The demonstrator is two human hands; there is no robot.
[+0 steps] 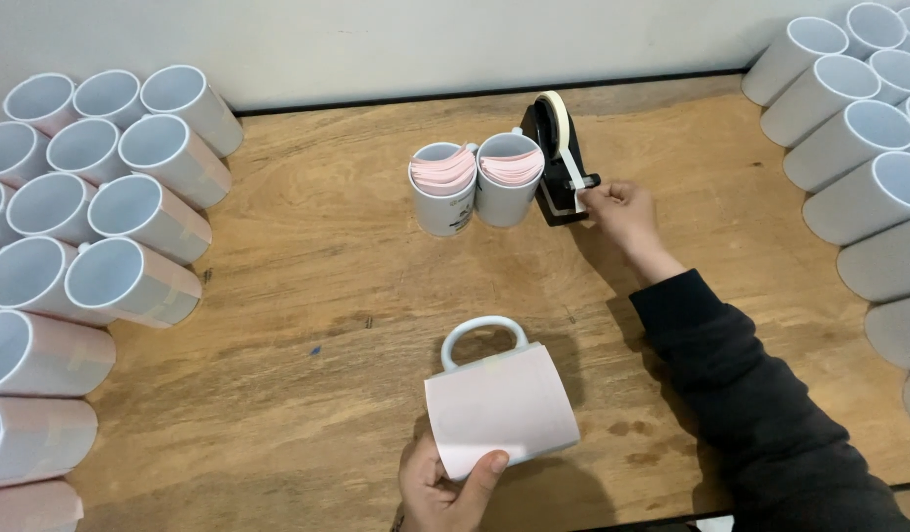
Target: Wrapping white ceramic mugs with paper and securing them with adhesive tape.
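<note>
while the left hand [443,483] grips the paper-wrapped mug [499,399] lying on its side at the near edge of the desk [307,296], fingers closed on the pink sheet, the right hand [620,212] farther back pinches the tape end at the black dispenser [558,167], just beside two upright mugs of pink sheets [474,182].

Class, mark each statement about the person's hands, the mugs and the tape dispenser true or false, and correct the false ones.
1. The left hand holds a mug wrapped in pink paper. True.
2. The right hand rests flat on the table. False: it pinches the tape at the black tape dispenser.
3. Two upright mugs hold pink sheets. True.
4. The held mug's handle points toward the person. False: it points away.
</note>
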